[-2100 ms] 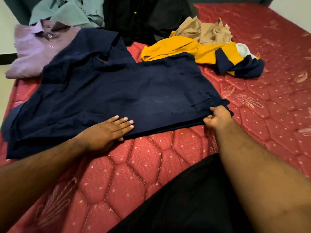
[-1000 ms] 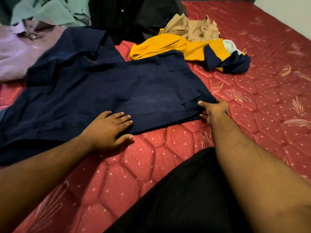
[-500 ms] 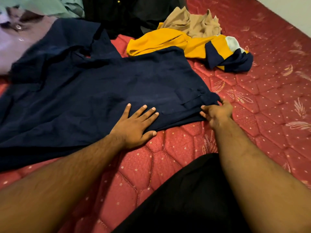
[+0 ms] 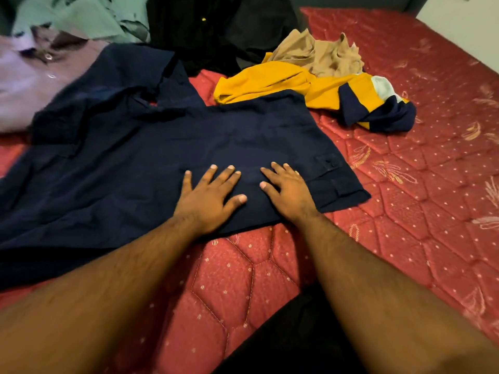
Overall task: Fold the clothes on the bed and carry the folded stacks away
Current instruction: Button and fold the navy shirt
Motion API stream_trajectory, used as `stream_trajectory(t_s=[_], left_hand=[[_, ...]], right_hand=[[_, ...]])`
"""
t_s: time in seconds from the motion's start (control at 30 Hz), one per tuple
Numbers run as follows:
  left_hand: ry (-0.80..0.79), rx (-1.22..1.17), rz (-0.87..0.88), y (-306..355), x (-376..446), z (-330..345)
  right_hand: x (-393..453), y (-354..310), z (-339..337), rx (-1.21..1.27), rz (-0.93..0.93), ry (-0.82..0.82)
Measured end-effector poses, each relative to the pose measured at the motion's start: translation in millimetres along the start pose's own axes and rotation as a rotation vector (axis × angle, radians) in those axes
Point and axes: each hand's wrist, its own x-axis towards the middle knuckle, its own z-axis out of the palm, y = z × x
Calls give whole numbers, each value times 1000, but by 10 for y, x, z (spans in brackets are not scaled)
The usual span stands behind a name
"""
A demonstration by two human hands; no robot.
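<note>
Both hands lie flat on the navy shirt (image 4: 167, 147), palms down, fingers straight and spread; neither grips or pinches any cloth. The left hand (image 4: 209, 201) presses the lower part of the shirt near its front hem. The right hand (image 4: 287, 194) lies just beside it, thumbs facing, with a narrow strip of navy cloth showing between them.

The navy shirt is spread across the red quilted mattress (image 4: 405, 211). From the hands it runs away to the left and towards the far side, where its collar lies open. Just to the right of the right hand is a buttoned tab at the shirt's hem corner, and past that corner the mattress is bare. On the near side of both hands the hem ends and the mattress shows between the forearms.

Beyond the hands and to their right, a yellow and navy garment (image 4: 318, 95) lies crumpled, its near edge touching the far edge of the navy shirt. A tan garment (image 4: 321, 54) sits bunched against its far side. Straight beyond the hands, past the collar, is a black garment (image 4: 216, 28). Far to the left of the left hand lies a lilac buttoned shirt (image 4: 32, 87), partly under the navy shirt's shoulder, and a pale green garment (image 4: 81, 20) lies past it.
</note>
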Motion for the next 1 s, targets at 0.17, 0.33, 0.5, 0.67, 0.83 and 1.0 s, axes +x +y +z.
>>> stream_trajectory(t_s=[0.17,0.33,0.5,0.67,0.83,1.0], left_hand=[[-30,51,-161,-425,45,-68],[55,121,-182,-374,-29,-26],[72,69,-195,-462,-85,-11],[141,192,-171,-425,-150,-30],[25,82,75,-412,-293,5],[41,221,-72,-1096,-723,-127]], right_hand=[[-7,129,-13,-158,98,-38],[-125,-474,173,-364,-110,-22],[-73,-109,154,-271,-18,-44],[-15,376,-107,-264,496,54],[-63,-451,298,-290,-142,-111],[93,35,61,-300,74,-77]])
